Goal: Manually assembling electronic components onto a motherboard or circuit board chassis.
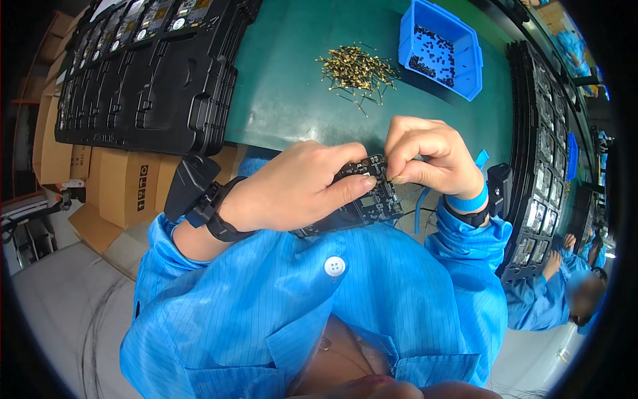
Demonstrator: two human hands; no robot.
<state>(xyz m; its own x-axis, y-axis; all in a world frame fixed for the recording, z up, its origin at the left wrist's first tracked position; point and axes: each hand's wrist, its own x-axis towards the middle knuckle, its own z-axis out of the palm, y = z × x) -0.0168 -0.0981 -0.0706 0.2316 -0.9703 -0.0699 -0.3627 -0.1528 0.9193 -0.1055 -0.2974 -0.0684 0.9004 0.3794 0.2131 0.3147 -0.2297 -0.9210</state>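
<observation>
Where both hands (292, 186) converge, PCB (369, 211) sits btwn.

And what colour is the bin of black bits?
The bin is blue, best seen in the head view.

The green tabletop (286, 76) carries a loose pile of small gold-and-black parts (359, 69) beside a blue bin (473, 65).

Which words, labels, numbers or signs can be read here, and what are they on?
Cardboard box: dark handling symbols; printed wording not transcribed.
Black tray: raised edge marking, too small to read.
Round white stickers in that tray: too small.
Circuit board in the left hand: no legible print.
</observation>
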